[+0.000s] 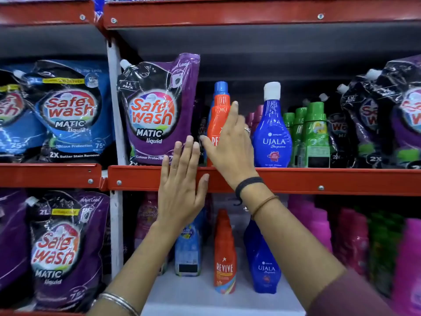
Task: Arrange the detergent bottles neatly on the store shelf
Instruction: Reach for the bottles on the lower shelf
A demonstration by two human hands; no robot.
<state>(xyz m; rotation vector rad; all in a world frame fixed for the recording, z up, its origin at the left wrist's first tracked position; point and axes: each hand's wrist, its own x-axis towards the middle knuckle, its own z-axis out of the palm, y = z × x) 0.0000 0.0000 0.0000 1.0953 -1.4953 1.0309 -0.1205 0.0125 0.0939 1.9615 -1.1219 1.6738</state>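
An orange Revive bottle (219, 110) with a blue cap stands upright on the middle shelf (319, 179). My right hand (230, 142) is open in front of its lower half, fingers spread, holding nothing. My left hand (182, 179) is open too, palm forward, over the shelf's red front edge beside a purple Safewash pouch (157, 110). Right of the orange bottle stands a blue Ujala bottle (272, 133) with a white cap. Green bottles (314, 135) form a row further right. I cannot tell whether my fingers touch the orange bottle.
Blue Safewash pouches (68, 115) fill the left bay, dark purple pouches (387, 115) the far right. On the lower shelf stand another Revive bottle (224, 258), a Ujala bottle (265, 265), a light blue bottle (188, 249), pink bottles (350, 240) and purple pouches (59, 247).
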